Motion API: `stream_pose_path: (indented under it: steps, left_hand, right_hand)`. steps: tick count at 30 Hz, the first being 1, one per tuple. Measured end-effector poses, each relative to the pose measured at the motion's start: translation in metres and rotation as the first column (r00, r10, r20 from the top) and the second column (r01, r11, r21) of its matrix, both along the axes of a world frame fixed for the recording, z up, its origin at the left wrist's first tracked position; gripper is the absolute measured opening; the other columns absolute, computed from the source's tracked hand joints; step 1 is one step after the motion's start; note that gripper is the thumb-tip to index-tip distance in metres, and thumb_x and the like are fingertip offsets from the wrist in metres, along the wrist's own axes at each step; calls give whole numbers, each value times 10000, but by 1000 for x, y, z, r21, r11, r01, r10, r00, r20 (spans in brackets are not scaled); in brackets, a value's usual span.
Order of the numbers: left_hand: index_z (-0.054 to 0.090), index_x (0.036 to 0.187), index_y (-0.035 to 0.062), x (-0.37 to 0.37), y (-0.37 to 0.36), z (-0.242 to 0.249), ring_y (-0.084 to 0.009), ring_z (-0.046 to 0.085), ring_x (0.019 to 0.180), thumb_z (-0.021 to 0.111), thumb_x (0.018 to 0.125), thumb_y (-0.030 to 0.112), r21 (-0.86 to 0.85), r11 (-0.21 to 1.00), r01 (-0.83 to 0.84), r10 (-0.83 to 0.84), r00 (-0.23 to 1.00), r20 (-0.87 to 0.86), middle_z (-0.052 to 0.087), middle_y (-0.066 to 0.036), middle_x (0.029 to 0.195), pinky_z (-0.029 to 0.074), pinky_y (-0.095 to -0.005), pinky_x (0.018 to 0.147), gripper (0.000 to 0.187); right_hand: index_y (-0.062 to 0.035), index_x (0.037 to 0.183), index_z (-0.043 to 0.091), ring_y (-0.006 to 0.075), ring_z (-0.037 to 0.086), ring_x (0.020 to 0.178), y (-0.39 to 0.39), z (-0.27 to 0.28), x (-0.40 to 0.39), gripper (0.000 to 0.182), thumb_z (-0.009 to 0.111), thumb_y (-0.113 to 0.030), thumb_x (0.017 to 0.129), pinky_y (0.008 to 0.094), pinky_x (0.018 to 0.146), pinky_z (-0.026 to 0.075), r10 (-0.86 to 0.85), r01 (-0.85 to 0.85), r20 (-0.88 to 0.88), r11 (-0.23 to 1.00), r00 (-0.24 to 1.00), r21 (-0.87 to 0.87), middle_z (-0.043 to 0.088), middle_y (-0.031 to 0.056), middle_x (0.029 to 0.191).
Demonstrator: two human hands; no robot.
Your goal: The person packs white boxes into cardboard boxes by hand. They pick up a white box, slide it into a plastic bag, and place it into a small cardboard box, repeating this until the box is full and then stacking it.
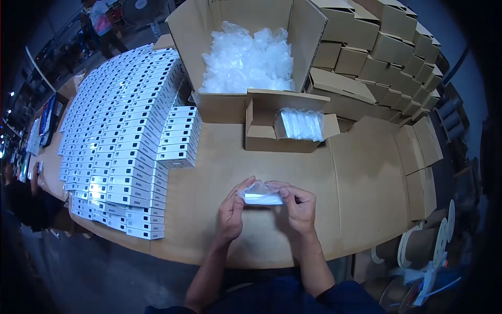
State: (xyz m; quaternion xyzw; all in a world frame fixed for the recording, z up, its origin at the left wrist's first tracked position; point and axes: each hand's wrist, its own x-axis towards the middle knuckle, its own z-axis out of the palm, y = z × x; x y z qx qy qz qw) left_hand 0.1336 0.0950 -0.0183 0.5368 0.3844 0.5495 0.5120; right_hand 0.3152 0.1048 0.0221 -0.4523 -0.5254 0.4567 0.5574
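Cardboard sheeting covers our workbench. Far left, stacked rows of white retail boxes fill the surface. At centre, our left hand pinches the left end of a small white box in a clear plastic bag, thumb and fingers closed on it; our right hand grips the right end likewise. Its long axis runs left to right, held just above the bench. Behind stand a large carton of plastic bags, a small open carton, and stacked brown cartons at right.
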Motion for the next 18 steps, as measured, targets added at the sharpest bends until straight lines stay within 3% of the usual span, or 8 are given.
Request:
stream_pose_path:
  steps: [4,5,8,10,11,14,15,18]
  left_hand:
    - [456,1510,-65,11,3,-7,-241,554,1301,401,1118,240,68,997,27,-44,965,258,600,-162,1378,392,-352,1136,500]
    - [445,1516,-54,16,-3,-2,-212,540,1289,454,1106,237,-33,999,24,-16,976,218,600,-134,1363,390,-330,1121,503]
    - [479,1483,-50,13,-7,-1,-195,543,1269,475,1101,224,-119,992,34,-30,999,36,602,-126,1361,401,-317,1103,470]
    - [523,1422,-64,14,-1,-9,-182,576,1221,445,1117,207,-131,991,33,-21,996,89,625,-136,1326,444,-312,1072,415]
    - [513,1416,-77,11,-1,-15,-188,589,1218,426,1129,224,-170,984,46,-32,996,82,628,-152,1318,462,-317,1066,425]
    - [554,1325,-85,13,-4,-41,-219,665,1136,403,1144,235,-268,963,-14,48,991,121,663,-171,1238,552,-362,1008,397]
    - [572,1284,-75,14,-2,-38,-224,670,1128,403,1144,235,-323,946,-35,96,980,175,668,-164,1214,557,-366,1003,380]
    - [638,1183,-57,11,0,-23,-156,641,1016,435,1137,250,-395,916,-76,199,939,280,688,-95,1083,521,-324,938,371]
  right_hand:
    - [68,1048,757,156,701,947,-6,-2,2,291,624,-191,1062,284,872,543,-58,55,-65,997,996,-55,773,123,1018]
    - [70,1044,753,152,699,935,-7,-2,0,297,620,-195,1065,282,869,542,-98,95,-68,994,993,-46,772,117,993]
    - [79,996,737,150,697,905,-10,5,-10,326,603,-207,1076,280,854,546,-169,166,-55,984,984,-62,763,111,946]
    - [81,979,734,154,702,904,-9,7,-14,336,594,-207,1081,284,849,551,-206,200,-63,976,977,-85,765,119,947]
    - [82,1098,714,175,716,902,-7,0,-15,336,581,-226,1087,299,849,563,-217,214,-50,975,975,-51,764,136,971]
    - [85,1258,645,196,725,929,-7,-8,-21,388,571,-257,1090,304,879,562,-215,138,-368,965,905,-224,761,151,1007]
    - [87,1367,567,219,708,1032,-8,-6,-15,451,578,-265,1086,324,952,543,-97,-3,-475,979,875,-204,744,173,1112]
    - [98,1377,554,233,663,1157,-9,-18,1,460,602,-242,1071,350,1041,498,168,-246,-577,968,799,-59,715,196,1218]
